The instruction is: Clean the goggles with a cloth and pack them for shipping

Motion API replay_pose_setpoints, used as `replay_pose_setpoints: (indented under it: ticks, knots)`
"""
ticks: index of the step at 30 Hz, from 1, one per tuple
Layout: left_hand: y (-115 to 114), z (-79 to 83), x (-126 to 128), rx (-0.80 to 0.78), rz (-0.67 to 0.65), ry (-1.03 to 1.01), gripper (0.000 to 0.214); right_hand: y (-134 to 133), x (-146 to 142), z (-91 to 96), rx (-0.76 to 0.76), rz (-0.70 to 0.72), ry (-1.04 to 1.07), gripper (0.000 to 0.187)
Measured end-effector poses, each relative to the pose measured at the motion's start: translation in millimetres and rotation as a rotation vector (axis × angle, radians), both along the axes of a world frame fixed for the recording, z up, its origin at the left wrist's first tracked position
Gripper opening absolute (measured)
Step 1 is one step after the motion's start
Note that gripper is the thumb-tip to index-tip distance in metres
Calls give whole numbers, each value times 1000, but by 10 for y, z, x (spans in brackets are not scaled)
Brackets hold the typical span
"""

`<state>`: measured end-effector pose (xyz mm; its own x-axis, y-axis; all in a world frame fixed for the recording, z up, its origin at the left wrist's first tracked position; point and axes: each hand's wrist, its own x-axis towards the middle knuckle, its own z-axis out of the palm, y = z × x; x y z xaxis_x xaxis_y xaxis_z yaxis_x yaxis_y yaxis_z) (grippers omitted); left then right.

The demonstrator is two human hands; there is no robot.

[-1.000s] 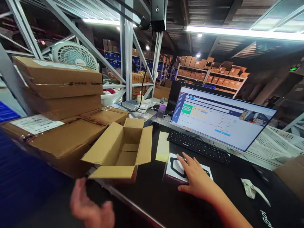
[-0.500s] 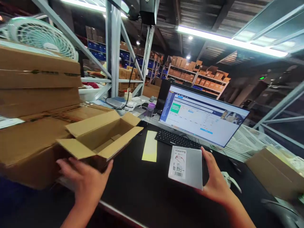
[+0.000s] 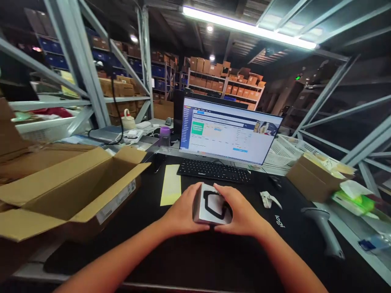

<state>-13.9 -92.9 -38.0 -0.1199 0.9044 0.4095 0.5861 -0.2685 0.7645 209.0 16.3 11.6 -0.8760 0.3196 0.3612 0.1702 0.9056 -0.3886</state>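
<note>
Both hands hold one small white box (image 3: 210,205) with a black loop drawn on its top. The left hand (image 3: 182,213) curls around the box's left side. The right hand (image 3: 242,215) is bent over its top and right side, with the fingers (image 3: 224,194) lying across the picture. Both hands press on the box from each side. The box sits low over the black table (image 3: 195,260), right in the middle, close to the person.

At 9 o'clock from the small box is a big open cardboard box (image 3: 76,191) with its flaps spread wide. At 11 o'clock a yellow paper strip (image 3: 171,189) lies flat on the table. At 12 o'clock is a black keyboard (image 3: 214,171), and behind it a lit screen (image 3: 227,130). At 3 o'clock lies a crumpled white scrap (image 3: 269,199). At 4 o'clock a gray scanner (image 3: 324,232) lies on the table. At 2 o'clock, farther off, sits a brown box (image 3: 314,179).
</note>
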Motion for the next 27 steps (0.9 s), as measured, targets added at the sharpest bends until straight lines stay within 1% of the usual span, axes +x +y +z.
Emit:
replay_pose_setpoints:
  ticks: [2,3,4,5,6,7,9,11,14,16,19,20,22,24,27]
  knots:
    - [119,-82,-114,-25,33,-70,110,197,129,-45,-207,-98,97,73]
    - [158,-126,-174,-19,59,-91,108,311,199,-80,-332,-176,193,61]
    - [187,-166,-233,-12,86,-119,107,420,261,-124,-453,-258,299,54]
    - [208,-200,-289,-4,113,-149,105,515,307,-175,-562,-330,396,53]
    - [223,-230,-338,3,136,-174,104,586,332,-233,-655,-381,469,56]
    - [232,-257,-379,10,157,-201,102,630,334,-295,-727,-406,513,60]
    - [235,-313,-435,21,192,-265,101,634,281,-417,-809,-384,531,63]
    - [219,-383,-463,26,213,-339,106,557,194,-517,-884,-334,530,59]
    - [174,-492,-490,-8,202,-386,113,427,102,-602,-982,-260,513,60]
    - [147,-537,-511,-36,181,-386,114,390,90,-623,-1029,-222,506,58]
    - [126,-545,-534,-64,177,-365,115,405,124,-620,-1061,-177,523,55]
    - [123,-538,-538,-83,184,-380,116,415,141,-609,-1064,-163,537,56]
    - [115,-517,-540,-156,199,-487,118,427,178,-570,-1055,-129,565,61]
    - [102,-484,-534,-277,211,-653,112,422,217,-513,-967,-83,583,57]
    - [78,-391,-471,-495,282,-826,91,389,273,-429,-776,-16,583,40]
